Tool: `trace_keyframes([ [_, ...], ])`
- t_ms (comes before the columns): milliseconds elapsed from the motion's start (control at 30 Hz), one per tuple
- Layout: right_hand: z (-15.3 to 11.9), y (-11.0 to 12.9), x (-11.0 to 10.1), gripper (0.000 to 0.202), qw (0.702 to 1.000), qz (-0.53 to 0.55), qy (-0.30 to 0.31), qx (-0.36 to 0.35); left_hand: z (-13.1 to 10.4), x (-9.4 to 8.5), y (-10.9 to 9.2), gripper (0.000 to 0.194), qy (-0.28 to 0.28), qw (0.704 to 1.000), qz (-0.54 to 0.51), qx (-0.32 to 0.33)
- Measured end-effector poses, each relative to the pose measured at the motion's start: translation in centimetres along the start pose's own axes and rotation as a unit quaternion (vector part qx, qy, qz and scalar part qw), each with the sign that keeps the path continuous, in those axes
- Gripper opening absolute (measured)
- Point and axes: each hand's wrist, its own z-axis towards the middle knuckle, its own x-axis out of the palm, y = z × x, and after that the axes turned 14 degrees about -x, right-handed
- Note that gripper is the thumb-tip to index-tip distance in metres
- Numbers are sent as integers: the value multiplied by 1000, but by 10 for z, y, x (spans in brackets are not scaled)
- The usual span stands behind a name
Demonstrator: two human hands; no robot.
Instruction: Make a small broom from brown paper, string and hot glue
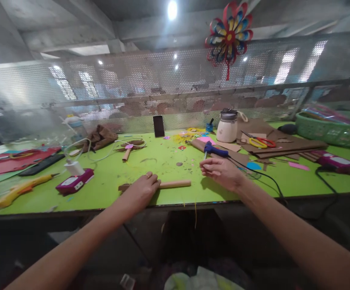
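Observation:
My left hand is closed over a light brown paper tube, which lies along the front of the green table. A darker brown piece shows at the tube's left end, partly hidden by the hand. My right hand has its fingertips pinched together at the pale glue stick of a blue glue gun. The gun lies just beyond these fingers, its black cord running off to the right. A brown paper flower with a pink centre and tube stem lies farther back on the left.
On the left are a yellow hot tool and a purple power box with a white charger. A phone stands at the back, with a jar to its right. Scissors rest on brown sheets beside a green basket.

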Motion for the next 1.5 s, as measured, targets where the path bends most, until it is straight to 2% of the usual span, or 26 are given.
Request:
trace_keyframes([
  [167,4,-5,16,18,996,-37,82,11,1,-4,-4,26,35,999,13,-4],
  [233,7,-7,27,16,985,-118,122,-2,0,-3,-4,25,31,999,16,-9],
  [300,9,-7,39,13,949,-266,158,-68,-1,-3,-5,24,22,1000,17,-9],
  [333,10,-8,45,13,909,-357,176,-124,-1,-2,-5,24,20,1000,17,-8],
  [367,10,-8,51,14,852,-450,196,-184,-1,-2,-5,23,22,1000,17,-8],
  [433,9,-11,61,15,707,-605,242,-275,-2,-3,-7,23,29,999,21,-8],
  [467,7,-14,64,17,639,-658,264,-297,-2,-3,-7,23,30,999,25,-9],
  [500,5,-18,65,21,585,-698,280,-305,-2,-3,-8,23,31,999,31,-10],
  [533,4,-22,66,24,547,-721,290,-311,-2,-3,-8,23,30,999,38,-11],
  [567,2,-26,65,26,525,-736,285,-318,-3,-2,-8,23,30,998,47,-12],
  [733,1,-40,53,24,493,-748,275,-349,-4,1,-8,21,18,995,94,-11],
  [1000,8,-43,56,11,403,-761,365,-353,-3,1,-12,19,21,991,130,-3],
  [1200,5,-48,54,11,371,-766,377,-364,-3,-5,-15,20,50,987,152,5],
  [1333,3,-47,55,9,338,-774,388,-368,-3,-11,-19,23,71,986,150,-6],
  [1500,2,-40,59,6,312,-774,405,-374,-1,-8,-19,24,71,984,162,-10],
])
